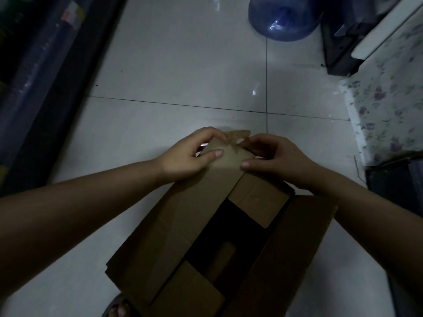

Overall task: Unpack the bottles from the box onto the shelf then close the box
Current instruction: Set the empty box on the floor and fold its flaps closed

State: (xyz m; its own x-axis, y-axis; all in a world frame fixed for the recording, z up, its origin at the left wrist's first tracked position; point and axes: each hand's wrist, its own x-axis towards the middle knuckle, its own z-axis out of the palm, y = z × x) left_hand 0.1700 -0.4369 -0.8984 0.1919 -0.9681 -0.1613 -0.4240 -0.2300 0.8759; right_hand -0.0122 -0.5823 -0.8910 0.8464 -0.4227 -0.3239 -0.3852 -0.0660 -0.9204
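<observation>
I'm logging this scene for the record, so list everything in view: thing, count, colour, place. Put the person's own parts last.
cardboard box: one, brown, on the floor at bottom centre, flaps partly folded, dark opening showing.
far flap: one, brown, at the box's far end, under both hands.
floor tiles: several, pale grey-white, across the middle.
water jug: one, translucent blue, top centre on the floor.
flowered cloth: one, white with purple print, right edge.
dark plastic-covered unit: one, dark blue-black, along the left edge.
sandalled foot: one, at the bottom edge beside the box.
left hand: one, pinching the far flap.
right hand: one, pinching the same flap.
</observation>
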